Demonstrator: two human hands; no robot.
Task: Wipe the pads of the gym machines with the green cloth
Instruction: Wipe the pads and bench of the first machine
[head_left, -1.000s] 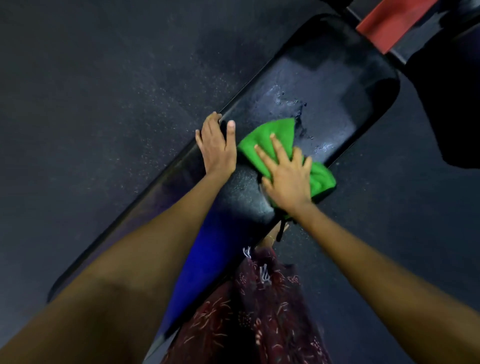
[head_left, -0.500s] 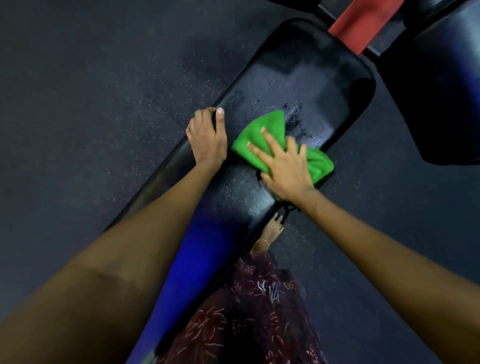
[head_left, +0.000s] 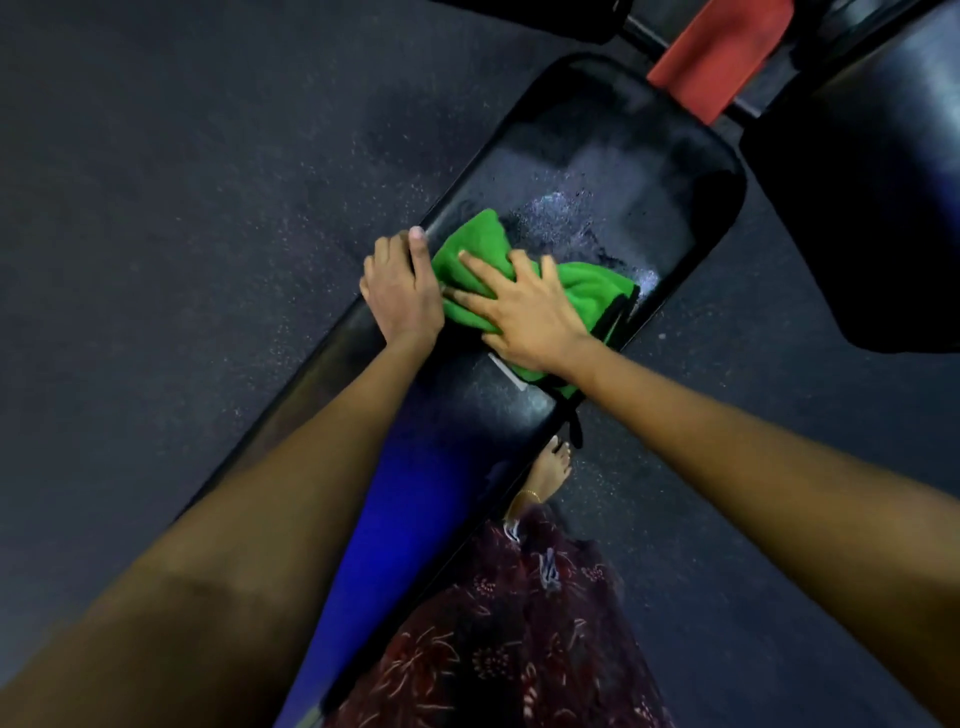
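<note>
Head view, looking down along a long black bench pad (head_left: 613, 171) that is running diagonally from the lower left to the upper right. The right hand (head_left: 524, 312) is lying flat on the green cloth (head_left: 470, 249), fingers straight and spread, pressing it onto the pad rather than gripping it. The left hand (head_left: 400, 286) is resting on the pad's left edge with its fingers bent over the rim, bracing; it is holding nothing else. Compared with a second ago, the cloth is sitting further toward the pad's left side: its near corner is now touching the left hand, where earlier a strip of bare pad was separating the two, and the right thumb is now lying just beside the left hand. The cloth is also spreading wider across the pad, its dark-trimmed end (head_left: 615, 312) reaching the right edge. Beyond the cloth, a patch of wet droplets (head_left: 558, 210) is glistening on the pad's upper half, seemingly not yet wiped. This suggests that the stroke is travelling sideways across the middle of the pad, and that the far end is still awaiting a pass. Further up, a red frame part (head_left: 722, 47) and a second dark pad (head_left: 878, 208) are standing at the right, the latter untouched. A bare foot (head_left: 553, 467) and a patterned garment (head_left: 519, 639) are showing beside the pad, on the speckled floor (head_left: 182, 208).
</note>
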